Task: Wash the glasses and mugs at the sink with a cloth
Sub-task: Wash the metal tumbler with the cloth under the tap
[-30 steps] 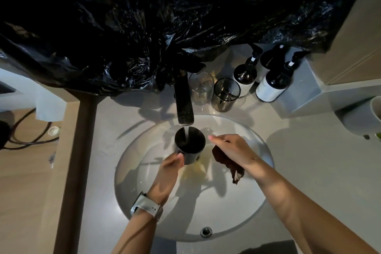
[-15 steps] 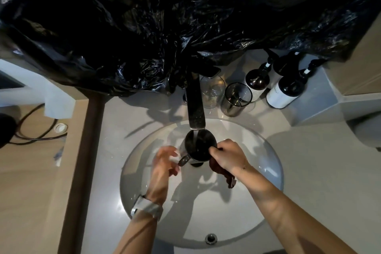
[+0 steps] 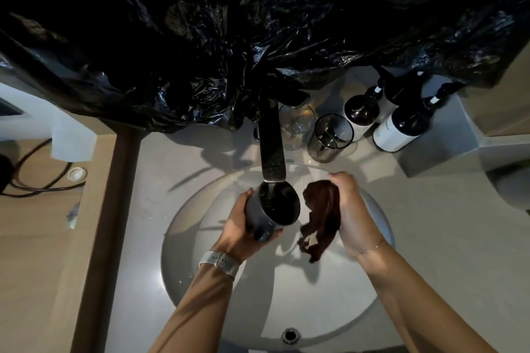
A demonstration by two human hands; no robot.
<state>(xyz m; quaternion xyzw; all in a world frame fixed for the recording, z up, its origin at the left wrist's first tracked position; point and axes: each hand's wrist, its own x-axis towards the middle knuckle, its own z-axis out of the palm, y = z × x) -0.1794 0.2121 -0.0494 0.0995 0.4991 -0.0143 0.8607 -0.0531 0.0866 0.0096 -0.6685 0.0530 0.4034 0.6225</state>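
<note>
A dark grey mug (image 3: 269, 209) is tilted under the black faucet (image 3: 272, 149) over the white sink basin (image 3: 200, 281). My left hand (image 3: 239, 226) grips the mug from its left side and underneath; a white watch sits on that wrist. My right hand (image 3: 351, 215) holds a dark brown cloth (image 3: 321, 221) just to the right of the mug, with the cloth hanging down, apart from the mug. Behind the faucet stand a clear glass (image 3: 296, 126) and a dark-rimmed glass (image 3: 331, 137) on the counter.
Black plastic sheeting (image 3: 229, 37) hangs over the back of the counter. Two dark pump bottles (image 3: 401, 129) with white labels stand at the back right. The overflow hole (image 3: 290, 335) sits at the basin's near edge. A wooden strip (image 3: 106, 223) borders the counter's left; cables (image 3: 34, 178) lie beyond.
My left hand let go of the mug, then took it again from the left and below. My right hand came off the mug's rim and drew right with the cloth.
</note>
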